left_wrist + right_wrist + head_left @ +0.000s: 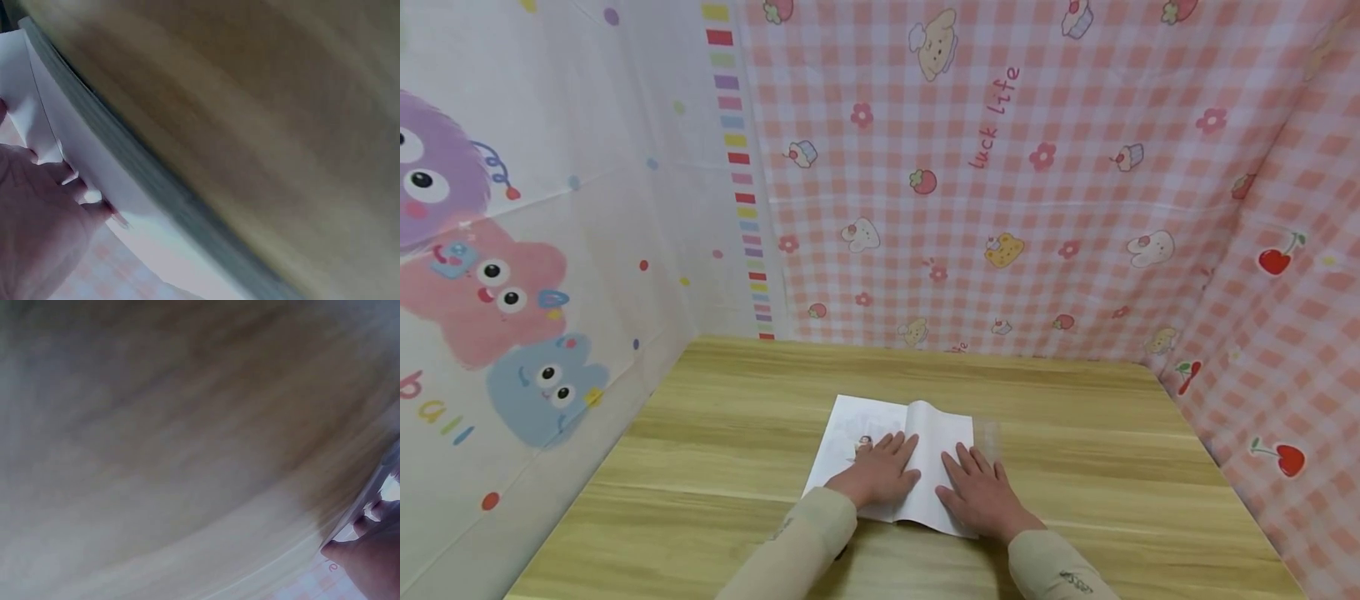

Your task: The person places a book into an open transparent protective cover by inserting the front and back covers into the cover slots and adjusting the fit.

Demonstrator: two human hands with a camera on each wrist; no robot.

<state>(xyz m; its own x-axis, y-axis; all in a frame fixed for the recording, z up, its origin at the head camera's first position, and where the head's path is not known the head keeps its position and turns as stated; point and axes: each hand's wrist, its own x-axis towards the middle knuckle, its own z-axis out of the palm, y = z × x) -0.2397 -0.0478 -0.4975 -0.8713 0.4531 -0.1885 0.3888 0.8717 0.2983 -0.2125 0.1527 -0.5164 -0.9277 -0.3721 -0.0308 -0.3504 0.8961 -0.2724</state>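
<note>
An open book (928, 433) with white pages lies on the wooden table, a small printed figure on its left page. My left hand (880, 475) rests on that left page, fingers stretched towards the fold. On the right page lies my right hand (983, 493), its fingers spread and pointing away from me. The left wrist view shows the book's thick page edge (169, 194) beside the left hand (44, 225). At the right wrist view's border, the right hand (375, 553) touches the book, mostly out of frame. The page near the fold bulges up slightly.
A see-through strip (992, 437) sticks out past the book's right side. The wooden table (700, 467) reaches back to a pink checked cloth (955, 208). A white cloth with cartoon figures (490, 283) hangs on the left, and more checked cloth (1285, 350) on the right.
</note>
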